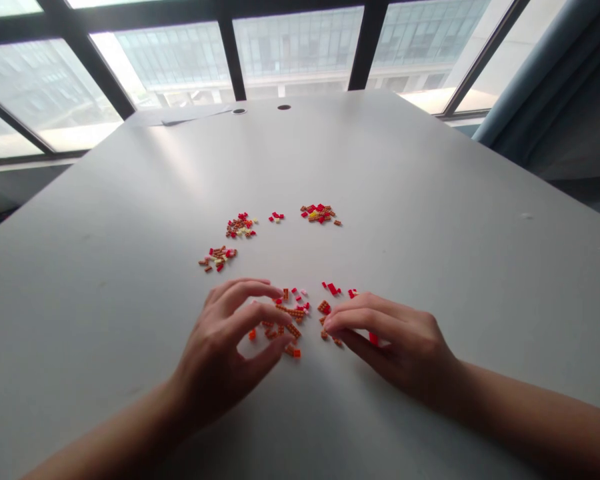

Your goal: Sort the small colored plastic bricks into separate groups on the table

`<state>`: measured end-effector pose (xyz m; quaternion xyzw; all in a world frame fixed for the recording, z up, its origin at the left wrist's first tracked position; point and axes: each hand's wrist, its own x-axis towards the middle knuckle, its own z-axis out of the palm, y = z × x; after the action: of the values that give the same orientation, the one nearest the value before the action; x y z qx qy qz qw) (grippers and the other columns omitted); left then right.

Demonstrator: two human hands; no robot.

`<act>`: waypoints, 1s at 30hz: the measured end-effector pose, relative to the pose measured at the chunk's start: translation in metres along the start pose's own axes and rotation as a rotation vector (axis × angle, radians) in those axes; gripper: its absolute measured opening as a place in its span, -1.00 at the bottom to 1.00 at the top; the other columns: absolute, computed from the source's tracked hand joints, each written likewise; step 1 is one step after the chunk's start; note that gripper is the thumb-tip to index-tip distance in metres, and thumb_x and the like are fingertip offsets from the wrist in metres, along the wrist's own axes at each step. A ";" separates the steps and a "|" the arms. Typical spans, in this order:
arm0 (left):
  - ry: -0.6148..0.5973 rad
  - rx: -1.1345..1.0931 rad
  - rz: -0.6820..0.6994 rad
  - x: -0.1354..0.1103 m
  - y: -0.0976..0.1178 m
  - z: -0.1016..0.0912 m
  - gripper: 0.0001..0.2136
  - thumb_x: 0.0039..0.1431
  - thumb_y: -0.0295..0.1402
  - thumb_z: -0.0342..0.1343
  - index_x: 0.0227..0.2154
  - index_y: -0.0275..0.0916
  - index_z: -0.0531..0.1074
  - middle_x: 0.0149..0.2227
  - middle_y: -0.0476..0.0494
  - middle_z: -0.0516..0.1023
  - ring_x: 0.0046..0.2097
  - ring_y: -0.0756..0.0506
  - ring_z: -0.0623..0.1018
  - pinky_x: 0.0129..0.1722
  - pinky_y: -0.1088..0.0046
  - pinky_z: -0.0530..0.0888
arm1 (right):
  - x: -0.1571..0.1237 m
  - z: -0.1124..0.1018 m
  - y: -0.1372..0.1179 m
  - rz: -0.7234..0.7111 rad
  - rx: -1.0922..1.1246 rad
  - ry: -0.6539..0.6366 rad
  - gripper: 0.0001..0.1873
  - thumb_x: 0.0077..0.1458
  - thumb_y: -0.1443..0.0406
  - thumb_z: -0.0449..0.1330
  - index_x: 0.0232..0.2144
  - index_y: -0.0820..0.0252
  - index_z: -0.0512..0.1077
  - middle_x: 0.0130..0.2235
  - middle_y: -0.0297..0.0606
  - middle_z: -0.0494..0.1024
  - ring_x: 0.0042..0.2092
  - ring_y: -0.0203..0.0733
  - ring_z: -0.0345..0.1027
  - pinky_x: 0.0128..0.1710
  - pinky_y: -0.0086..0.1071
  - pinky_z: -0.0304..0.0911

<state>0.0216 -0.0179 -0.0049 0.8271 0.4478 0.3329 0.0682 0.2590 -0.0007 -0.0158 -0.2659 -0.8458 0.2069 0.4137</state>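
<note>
Small toy building bricks in brown, red, pink and orange lie loosely spread between my two hands. My left hand (230, 333) arches over the left group of brown bricks (293, 331), thumb and fingers apart, with an orange brick (297, 354) close to the thumb. At the right group, my right hand (395, 333) has its fingertips drawn together beside a brown brick (323, 307). Whether anything sits in that pinch is hidden. A red brick (332, 289) lies just beyond these fingers, and another red piece (373, 339) shows under the right palm.
Farther out on the white table (430, 220) are a mixed brick pile (240, 226), a nearer left pile (219, 258), a tiny red cluster (276, 217) and a right pile (319, 213). Paper (195, 116) lies at the far edge, before windows. A curtain (545, 87) hangs right.
</note>
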 end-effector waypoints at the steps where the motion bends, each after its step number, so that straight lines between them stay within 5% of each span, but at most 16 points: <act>1: -0.023 -0.050 0.013 -0.001 0.008 0.001 -0.93 0.15 -0.43 0.19 -0.32 -0.12 0.48 -0.14 -0.09 0.57 0.00 -0.14 0.51 0.01 0.23 0.44 | -0.001 0.002 -0.001 -0.004 0.008 -0.007 -0.80 0.15 0.52 0.20 -0.21 0.18 0.42 -0.29 -0.24 0.60 -0.25 -0.31 0.50 -0.17 -0.46 0.42; 10: -0.004 -0.100 0.073 -0.003 0.022 0.009 -0.93 0.19 -0.45 0.18 -0.36 -0.13 0.48 -0.20 -0.07 0.60 -0.06 -0.11 0.55 -0.07 0.32 0.46 | -0.004 0.008 -0.006 -0.014 0.123 -0.024 -0.81 0.14 0.48 0.23 -0.25 0.15 0.34 -0.38 -0.31 0.58 -0.37 -0.30 0.46 -0.27 -0.40 0.40; 13: 0.025 -0.008 0.095 0.000 0.017 0.005 -0.91 0.20 -0.47 0.16 -0.35 -0.11 0.47 -0.21 -0.03 0.61 -0.07 -0.11 0.56 -0.08 0.27 0.42 | -0.003 0.004 -0.006 -0.030 0.061 -0.039 -0.81 0.15 0.47 0.22 -0.23 0.15 0.34 -0.28 -0.26 0.59 -0.27 -0.27 0.50 -0.19 -0.38 0.41; 20: 0.297 0.541 -0.116 0.006 -0.049 -0.020 -0.98 0.19 -0.35 0.18 -0.36 -0.10 0.46 -0.18 -0.10 0.62 -0.06 -0.27 0.57 0.02 -0.02 0.31 | -0.003 -0.009 0.011 0.193 -0.256 0.241 -0.86 0.12 0.42 0.17 -0.28 0.10 0.31 -0.11 -0.16 0.44 -0.07 -0.11 0.40 -0.16 -0.25 0.42; 24: 0.219 0.640 -0.265 0.003 -0.080 -0.023 -0.88 0.22 -0.27 0.12 -0.41 -0.12 0.48 -0.20 -0.14 0.62 -0.07 -0.30 0.56 0.00 -0.03 0.33 | -0.004 -0.013 0.019 0.255 -0.322 0.227 -0.87 0.11 0.39 0.15 -0.27 0.11 0.33 -0.05 -0.12 0.42 -0.07 -0.06 0.38 -0.21 -0.21 0.42; 30: 0.196 0.679 -0.293 0.001 -0.079 -0.020 -0.84 0.24 -0.23 0.08 -0.37 -0.14 0.51 -0.16 -0.19 0.61 -0.06 -0.33 0.55 -0.01 -0.01 0.30 | -0.004 -0.012 0.022 0.266 -0.349 0.125 -0.89 0.13 0.40 0.10 -0.27 0.13 0.34 0.00 -0.07 0.39 -0.03 -0.01 0.39 -0.20 -0.17 0.43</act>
<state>-0.0458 0.0258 -0.0214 0.6938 0.6507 0.2299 -0.2060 0.2772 0.0153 -0.0237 -0.4550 -0.7989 0.0934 0.3822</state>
